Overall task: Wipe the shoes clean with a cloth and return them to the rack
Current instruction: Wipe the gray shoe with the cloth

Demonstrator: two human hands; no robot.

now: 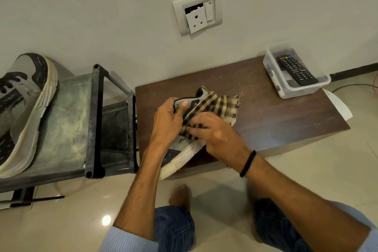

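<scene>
Left hand (165, 120) grip closed round shoe (179, 154) collar. Right hand (216, 135) grip bunches cloth (215, 104) against shoe, beside left grip, over worktop (286, 120).

The low table (286, 125) lies open across its middle and right side; the one standing obstacle is a clear plastic box (286, 89) holding a remote control (296, 70) at the far right corner. The near left corner is blocked by the shoe (180, 157), the checked cloth (214, 104), the left hand (165, 122) and the right hand (218, 137). On the rack (96, 120) just beside the table's left edge, a second shoe (26, 112) fills the top shelf's left part, its right strip bare.
</scene>
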